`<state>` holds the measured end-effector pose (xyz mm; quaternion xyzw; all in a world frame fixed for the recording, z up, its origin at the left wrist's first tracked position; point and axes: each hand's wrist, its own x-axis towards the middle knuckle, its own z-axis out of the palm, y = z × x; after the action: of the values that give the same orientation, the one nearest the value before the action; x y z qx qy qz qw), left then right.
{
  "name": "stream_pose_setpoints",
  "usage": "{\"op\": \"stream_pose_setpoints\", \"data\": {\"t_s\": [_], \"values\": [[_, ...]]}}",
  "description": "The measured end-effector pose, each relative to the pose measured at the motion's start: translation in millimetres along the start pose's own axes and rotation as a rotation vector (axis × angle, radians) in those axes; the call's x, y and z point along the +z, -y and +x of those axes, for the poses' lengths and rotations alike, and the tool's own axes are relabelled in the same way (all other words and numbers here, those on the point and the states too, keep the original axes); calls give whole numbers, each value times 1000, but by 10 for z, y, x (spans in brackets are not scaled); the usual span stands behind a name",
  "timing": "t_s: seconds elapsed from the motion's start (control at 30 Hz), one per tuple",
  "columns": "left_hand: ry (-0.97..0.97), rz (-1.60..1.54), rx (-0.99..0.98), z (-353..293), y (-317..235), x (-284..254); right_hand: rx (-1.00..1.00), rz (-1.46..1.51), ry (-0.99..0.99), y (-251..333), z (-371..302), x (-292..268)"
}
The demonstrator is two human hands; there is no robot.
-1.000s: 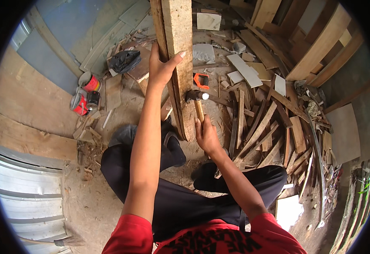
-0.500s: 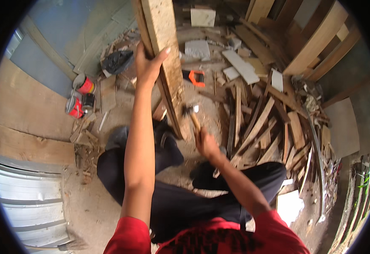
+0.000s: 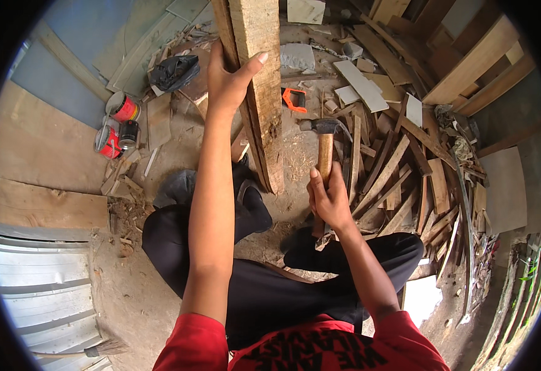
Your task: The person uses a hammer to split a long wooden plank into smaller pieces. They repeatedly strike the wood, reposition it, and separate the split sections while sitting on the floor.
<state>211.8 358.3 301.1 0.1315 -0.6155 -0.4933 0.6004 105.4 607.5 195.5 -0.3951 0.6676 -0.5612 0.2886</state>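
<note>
A long, rough wooden beam point(image 3: 263, 93) stands upright in front of me, its lower end by my feet and its top cut off by the picture's edge. My left hand point(image 3: 228, 80) is wrapped round its left side, with the thumb laid across the face. To the right, my right hand point(image 3: 331, 196) grips a claw hammer point(image 3: 325, 151) by its wooden handle. The dark hammer head points up, apart from the beam, with a gap between them. Behind the beam, a saw's orange handle point(image 3: 294, 99) shows on the floor; the beam hides the rest.
A heap of wood offcuts point(image 3: 394, 179) covers the floor at right. Red paint cans point(image 3: 122, 106) stand at left near a black plastic bag point(image 3: 174, 73). Planks point(image 3: 471, 62) lean at the far right. A broom point(image 3: 100, 349) lies at lower left. My crossed legs point(image 3: 283, 290) are close below.
The hammer has moved right, away from the beam's lower end, and now points upright. The beam and my left hand appear shifted slightly right in the picture.
</note>
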Motion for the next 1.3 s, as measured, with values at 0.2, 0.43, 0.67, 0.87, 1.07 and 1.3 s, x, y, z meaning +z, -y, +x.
{"op": "stream_pose_setpoints", "data": {"t_s": [0.2,0.43,0.67,0.87,1.07,1.3], "values": [[38,-25,68,-155,-84,113,-110,-211,41,681,65,-182],[68,23,101,-225,-146,254,-335,-642,163,438,-134,-192],[-3,49,61,-242,-142,91,-316,-413,-29,1044,-111,-516],[-21,107,122,-298,-166,308,-355,-753,111,-10,-65,-242],[-68,94,98,-286,-176,110,-63,-526,101,-362,-575,-551],[-33,222,60,-220,-361,145,58,-161,-59,-476,-865,-155]]}}
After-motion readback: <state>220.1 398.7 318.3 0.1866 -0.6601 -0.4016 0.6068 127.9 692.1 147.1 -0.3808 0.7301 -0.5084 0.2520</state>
